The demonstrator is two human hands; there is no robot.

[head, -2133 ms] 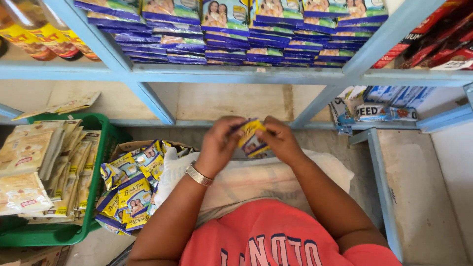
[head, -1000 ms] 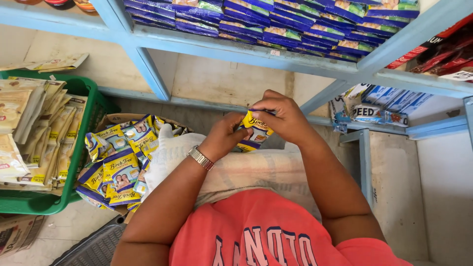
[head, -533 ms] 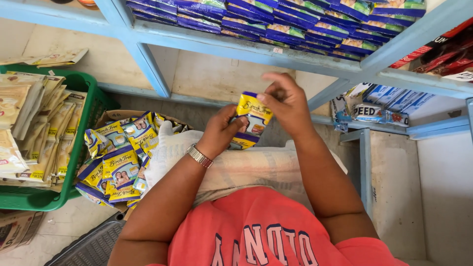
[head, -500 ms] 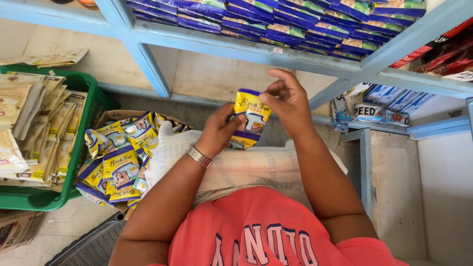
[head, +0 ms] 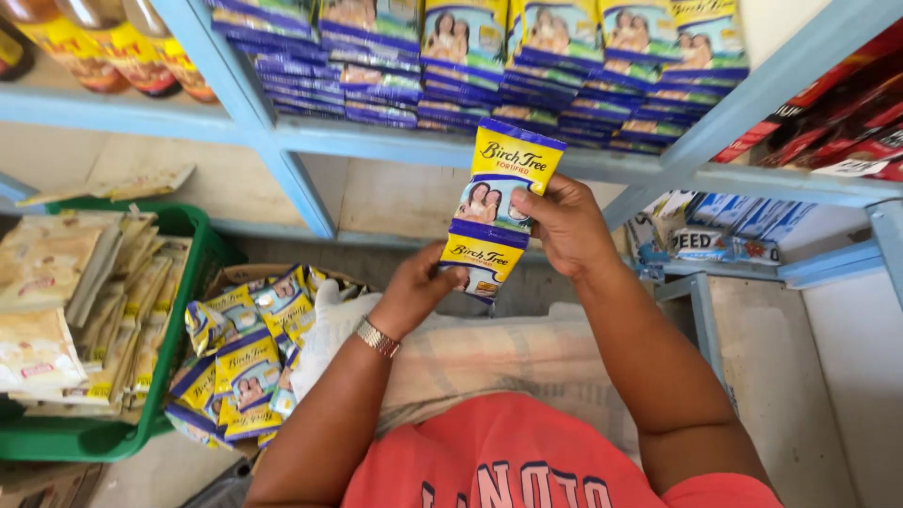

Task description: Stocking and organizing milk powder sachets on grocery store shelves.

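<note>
Yellow packets [head: 497, 212] sit tight in my 2 hands: right hand [head: 564, 226] grips high, left hand [head: 419, 292] pinches low, below the blue shelf [head: 376, 141].

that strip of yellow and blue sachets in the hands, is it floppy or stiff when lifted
Probably floppy: the strip of sachets bends where two packets join between the right hand and the left hand. Likely light, since fingertips alone hold it. The glossy film may be slippery.
</note>
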